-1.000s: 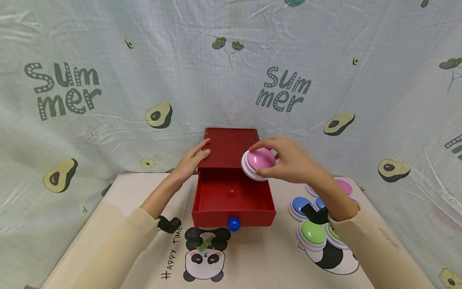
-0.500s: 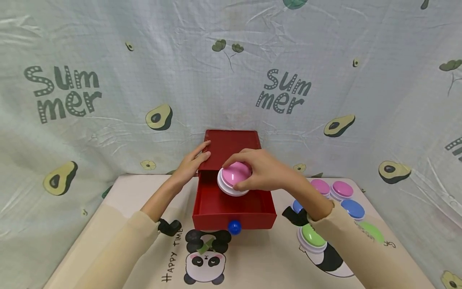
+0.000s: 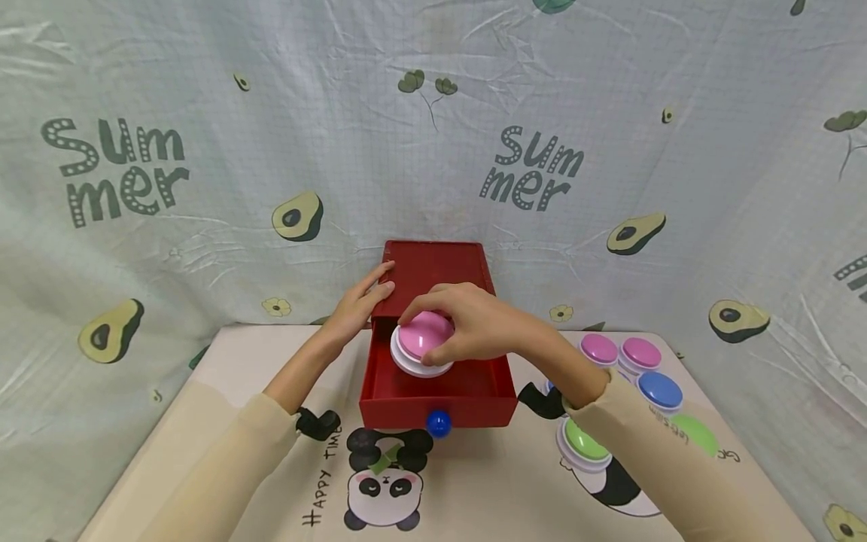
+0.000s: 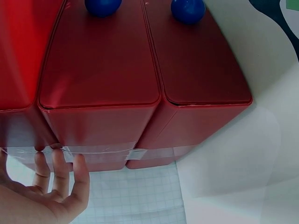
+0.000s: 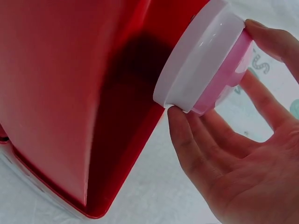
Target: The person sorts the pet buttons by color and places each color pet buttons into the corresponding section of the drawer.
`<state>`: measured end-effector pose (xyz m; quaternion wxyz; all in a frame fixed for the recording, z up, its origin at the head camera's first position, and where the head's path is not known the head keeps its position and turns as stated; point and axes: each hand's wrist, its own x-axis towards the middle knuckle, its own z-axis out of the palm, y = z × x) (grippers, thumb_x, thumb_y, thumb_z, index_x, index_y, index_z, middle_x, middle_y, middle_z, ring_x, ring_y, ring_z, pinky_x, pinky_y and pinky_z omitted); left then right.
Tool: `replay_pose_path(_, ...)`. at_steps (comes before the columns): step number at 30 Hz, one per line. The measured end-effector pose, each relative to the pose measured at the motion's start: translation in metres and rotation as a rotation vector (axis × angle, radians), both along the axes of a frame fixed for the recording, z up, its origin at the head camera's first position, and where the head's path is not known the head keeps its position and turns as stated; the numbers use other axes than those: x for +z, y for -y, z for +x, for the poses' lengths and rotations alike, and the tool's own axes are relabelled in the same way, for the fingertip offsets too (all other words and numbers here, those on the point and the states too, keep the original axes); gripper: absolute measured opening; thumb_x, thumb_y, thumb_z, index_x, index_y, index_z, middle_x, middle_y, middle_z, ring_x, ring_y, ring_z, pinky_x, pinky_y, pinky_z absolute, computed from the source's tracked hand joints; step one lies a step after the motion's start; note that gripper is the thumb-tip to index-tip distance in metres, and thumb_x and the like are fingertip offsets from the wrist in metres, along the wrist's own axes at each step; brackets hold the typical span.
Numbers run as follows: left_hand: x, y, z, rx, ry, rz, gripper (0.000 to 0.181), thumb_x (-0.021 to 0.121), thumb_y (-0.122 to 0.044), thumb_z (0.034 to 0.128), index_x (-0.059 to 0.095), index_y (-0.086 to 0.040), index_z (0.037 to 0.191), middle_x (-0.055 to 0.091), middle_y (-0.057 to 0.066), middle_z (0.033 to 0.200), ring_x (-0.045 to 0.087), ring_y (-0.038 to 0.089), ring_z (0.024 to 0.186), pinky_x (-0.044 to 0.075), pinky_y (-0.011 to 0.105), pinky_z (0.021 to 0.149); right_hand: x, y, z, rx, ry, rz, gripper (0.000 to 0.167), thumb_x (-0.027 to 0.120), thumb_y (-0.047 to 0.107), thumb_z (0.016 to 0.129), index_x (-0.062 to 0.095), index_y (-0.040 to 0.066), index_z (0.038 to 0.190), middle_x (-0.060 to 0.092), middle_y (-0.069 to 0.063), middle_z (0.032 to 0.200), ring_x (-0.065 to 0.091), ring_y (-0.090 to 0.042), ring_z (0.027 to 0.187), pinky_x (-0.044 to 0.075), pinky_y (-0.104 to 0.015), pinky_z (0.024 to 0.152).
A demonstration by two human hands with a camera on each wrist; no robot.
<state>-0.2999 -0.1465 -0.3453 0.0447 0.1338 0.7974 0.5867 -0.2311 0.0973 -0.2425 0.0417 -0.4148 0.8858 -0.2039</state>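
Observation:
My right hand (image 3: pixel 467 322) grips a pink-domed push button (image 3: pixel 425 336) with a white base, fingers and thumb around its rim. The button is tilted and sits over the pulled-out drawer (image 3: pixel 436 412) of a red drawer cabinet (image 3: pixel 433 271). Up close in the right wrist view, the white base (image 5: pixel 198 56) is at the drawer's edge; whether it touches I cannot tell. My left hand (image 3: pixel 355 309) rests extended fingers against the cabinet's left side. In the left wrist view those fingers (image 4: pixel 80 179) touch near a strip of clear tape (image 4: pixel 112 155).
Two pink buttons (image 3: pixel 599 348), a blue button (image 3: pixel 660 390) and a green button (image 3: pixel 586 440) lie on the right of the table; my right forearm partly hides others. A blue knob (image 3: pixel 439 424) sticks out from the drawer front. Behind hangs a printed cloth (image 3: pixel 433 165).
My right hand has carried the pink button leftward and down, from the cabinet's right front to over the open drawer. The left hand has stayed in place.

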Motion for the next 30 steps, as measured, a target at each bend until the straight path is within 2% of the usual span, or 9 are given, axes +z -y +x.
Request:
replay_pose_path(10,-0.001,-0.001,0.0,0.003,-0.001,0.0,0.059,0.045,-0.044,0.1081,0.028,-0.037,0.164,0.044,0.015,0.16,0.058,0.035,0.128,0.058,0.042,0.094,0.008,0.009,-0.009,0.079,-0.015,0.071,0.047,0.084,0.025,0.082,0.071,0.025,0.127,0.07,0.002,0.125,0.061,-0.016,0.114,0.054,-0.035,0.095)
replay_pose_path(14,0.0,-0.002,0.001,0.018,-0.004,-0.015,0.059,0.046,-0.046,0.1076,0.029,-0.038,0.163,0.043,0.012,0.161,0.058,0.034,0.127,0.057,0.038,0.09,0.012,0.015,-0.012,0.117,0.01,0.109,0.048,0.084,0.024,0.081,0.071,0.025,0.127,0.07,0.003,0.126,0.06,-0.015,0.115,0.053,-0.034,0.096)
replay_pose_path(19,0.002,-0.002,0.001,0.023,-0.004,-0.011,0.058,0.046,-0.048,0.107,0.03,-0.04,0.162,0.038,0.008,0.165,0.055,0.033,0.133,0.057,0.039,0.089,0.015,0.026,-0.014,0.153,0.055,0.197,0.048,0.084,0.024,0.081,0.07,0.026,0.128,0.069,0.005,0.128,0.059,-0.014,0.119,0.053,-0.033,0.097)
replay_pose_path(27,0.002,-0.002,0.0,0.019,0.004,-0.004,0.059,0.047,-0.048,0.1066,0.03,-0.041,0.162,0.045,0.012,0.161,0.057,0.033,0.13,0.058,0.035,0.085,0.011,0.039,-0.019,0.156,0.101,0.311,0.047,0.087,0.027,0.081,0.069,0.025,0.124,0.068,0.007,0.122,0.058,-0.01,0.116,0.053,-0.029,0.096)
replay_pose_path(30,0.002,-0.002,0.001,0.019,0.004,-0.005,0.059,0.047,-0.049,0.1066,0.029,-0.041,0.162,0.045,0.012,0.161,0.057,0.034,0.132,0.058,0.037,0.087,0.01,0.04,-0.021,0.16,0.113,0.332,0.048,0.089,0.027,0.079,0.068,0.025,0.123,0.068,0.007,0.121,0.058,-0.01,0.115,0.054,-0.028,0.094)
